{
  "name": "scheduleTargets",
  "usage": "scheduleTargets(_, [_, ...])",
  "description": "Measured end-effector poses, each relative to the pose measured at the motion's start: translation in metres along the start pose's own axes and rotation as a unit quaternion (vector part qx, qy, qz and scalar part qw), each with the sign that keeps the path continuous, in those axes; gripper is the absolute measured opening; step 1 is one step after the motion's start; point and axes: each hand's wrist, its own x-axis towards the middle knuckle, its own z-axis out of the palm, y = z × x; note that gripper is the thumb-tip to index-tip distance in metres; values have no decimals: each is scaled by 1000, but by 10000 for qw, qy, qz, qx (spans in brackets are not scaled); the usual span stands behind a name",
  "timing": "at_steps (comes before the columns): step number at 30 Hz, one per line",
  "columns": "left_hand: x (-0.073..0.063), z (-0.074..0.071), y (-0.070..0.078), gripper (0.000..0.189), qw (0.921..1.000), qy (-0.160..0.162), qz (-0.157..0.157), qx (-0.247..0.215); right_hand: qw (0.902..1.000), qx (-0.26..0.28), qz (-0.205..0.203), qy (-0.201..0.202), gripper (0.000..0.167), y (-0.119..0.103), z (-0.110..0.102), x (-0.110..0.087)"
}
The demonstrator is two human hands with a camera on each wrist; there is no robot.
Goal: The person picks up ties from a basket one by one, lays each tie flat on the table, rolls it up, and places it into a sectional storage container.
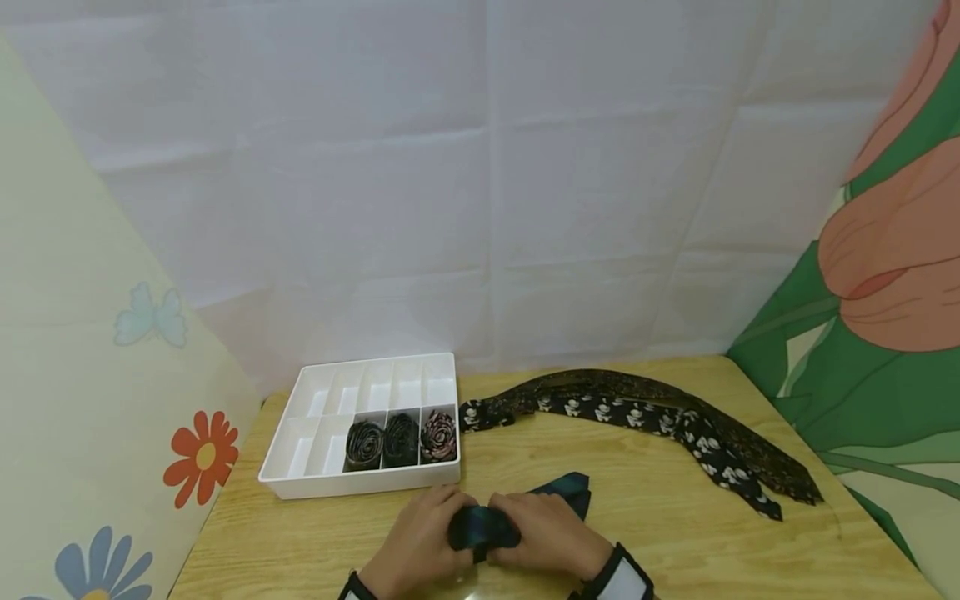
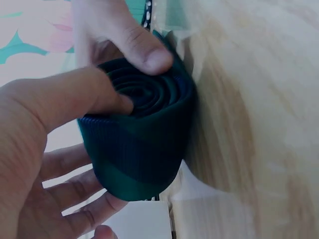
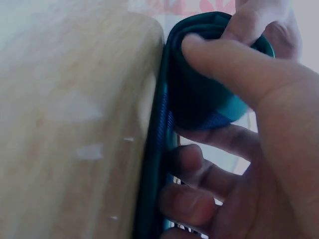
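A dark green and navy necktie (image 1: 483,527), partly wound into a roll, is between both hands near the table's front. My left hand (image 1: 426,533) grips the roll from the left, its thumb pressed on the coil's spiral face in the left wrist view. From the other side my right hand (image 1: 546,532) pinches the same roll (image 3: 214,74), thumb on the coil and fingers beneath. The tie's unrolled wide end (image 1: 573,492) stretches out past the right hand along the table. In the left wrist view, the layered spiral (image 2: 144,94) faces the camera.
A white divided tray (image 1: 296,487) stands back left, with rolled dark ties (image 1: 365,443) and a reddish patterned rolled tie (image 1: 438,435) in its front right compartments. Two long ties, one black with white figures (image 1: 637,414) and one dark speckled (image 1: 780,458), curve across the back right.
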Motion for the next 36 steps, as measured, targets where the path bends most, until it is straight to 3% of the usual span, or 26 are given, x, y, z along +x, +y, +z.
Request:
scheduleTargets(5, [0,2,-1,48,9994,157,246,162,9995,-58,279,-120,59,6,-4,0])
scheduleTargets(8, [0,2,-2,48,9994,193,208,212,9986,-321,421,-27,65,8,-6,-1])
scheduleTargets(14, [2,2,-2,49,9994,129,153,297,9996,-179,222,80,65,4,-6,0])
scheduleTargets(20, [4,3,1,51,9982,395,340,288,9996,-29,11,270,41,-1,-4,2])
scheduleTargets(26, [3,1,1,45,9995,176,188,184,9995,-195,42,252,54,2,-4,1])
scheduleTargets(30, [3,1,1,47,9998,74,29,161,9994,-288,70,204,46,4,-5,0])
scheduleTargets(36, [4,2,2,47,9993,173,185,284,9997,234,-6,102,60,3,-5,3])
